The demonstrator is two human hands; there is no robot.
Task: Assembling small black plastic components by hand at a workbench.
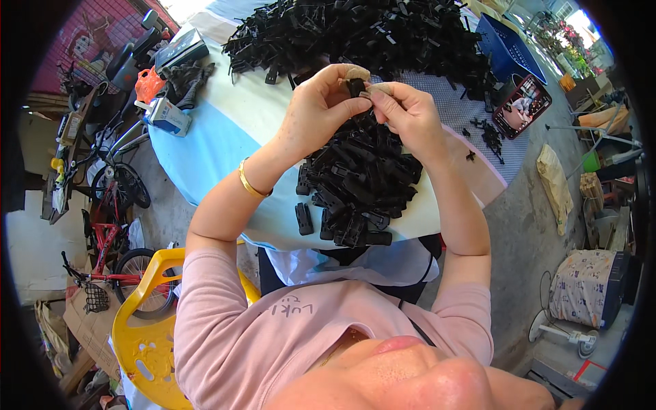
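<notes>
A small black plastic clip (355, 87) sits pinched between the fingertips of both hands, raised just above the desk (225, 116) and over the nearer pile of black clips (355, 181). The left hand (316, 109) closes its thumb and forefinger on the clip's left side; the right hand (404, 113) does the same from the right, so each grip is shut tight on the one piece with the remaining fingers curled away. Both forefingers wear pale cloth tips, probably to spare the skin where the hard plastic presses. Holding the piece up between the two hands, close before the eyes, lets both thumbs bear on it at once, which suits pressing or snapping two small parts together.

A gold bangle (250, 183) circles the left wrist. The near pile lies right below the hands, within easy reach, while a much larger heap of black parts (355, 31) covers the far side of the desk. A phone (522, 106) lies face up to the right, beside a blue basket (507, 48). At the left edge sit a small boxy tool (164, 115) and an orange object (147, 85). A yellow plastic chair (147, 328) stands at the person's left.
</notes>
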